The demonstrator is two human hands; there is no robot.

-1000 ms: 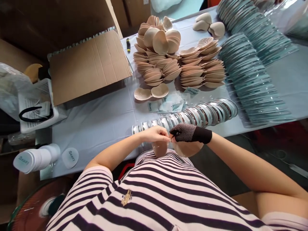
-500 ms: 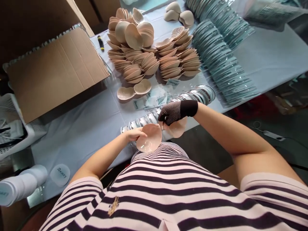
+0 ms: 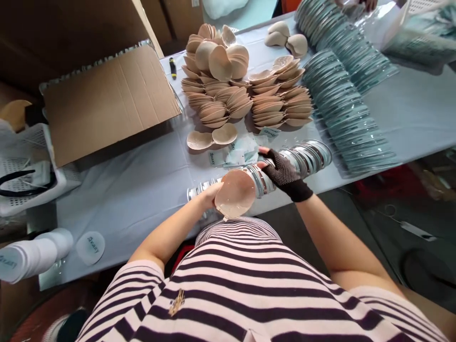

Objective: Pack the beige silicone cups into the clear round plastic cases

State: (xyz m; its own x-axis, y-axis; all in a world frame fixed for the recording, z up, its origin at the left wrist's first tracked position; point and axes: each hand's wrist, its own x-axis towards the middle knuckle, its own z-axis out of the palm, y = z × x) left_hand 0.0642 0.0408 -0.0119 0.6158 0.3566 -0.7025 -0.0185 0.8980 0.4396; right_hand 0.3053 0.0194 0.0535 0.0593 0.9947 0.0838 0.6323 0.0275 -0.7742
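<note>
Left hand grips one beige cup; gloved right hand spreads open over one row of clear cases.

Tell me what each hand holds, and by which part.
Left hand grips the beige cup pad by its left edge. Gloved right hand rests on the row of clear cases.

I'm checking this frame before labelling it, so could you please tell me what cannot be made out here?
All head view:
- Left hand: fingers hidden behind the beige cup pad.
- Right hand: its contact with the row of clear round cases is unclear.
- White rolls: cut off by the left edge.
</note>
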